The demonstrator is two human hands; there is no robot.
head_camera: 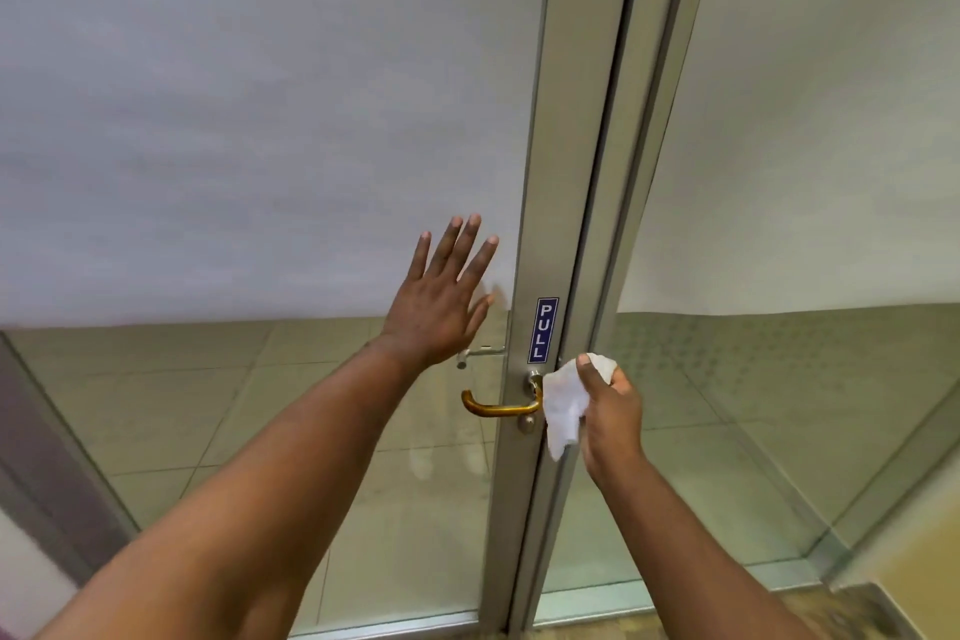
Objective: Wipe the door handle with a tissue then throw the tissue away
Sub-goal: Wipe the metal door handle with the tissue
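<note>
I am pressing my left hand (pixel 439 307), fingers spread flat, against the glass door (pixel 260 146). My right hand (pixel 610 411) is clutching the white tissue (pixel 563 403), its fingers clenched around it, holding it against the base of the brass door handle (pixel 496 408) under the PULL sign (pixel 543 330).

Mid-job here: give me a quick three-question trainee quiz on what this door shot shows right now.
1. True or false: the left hand holds the tissue.
2. Which end of the brass door handle does the tissue touch: A) free curved end, B) pivot end at the frame?
3. What word is on the blue sign?

Key: 1 false, the right hand holds it; the left is spread open against the glass. 2 B. 3 PULL.
</note>
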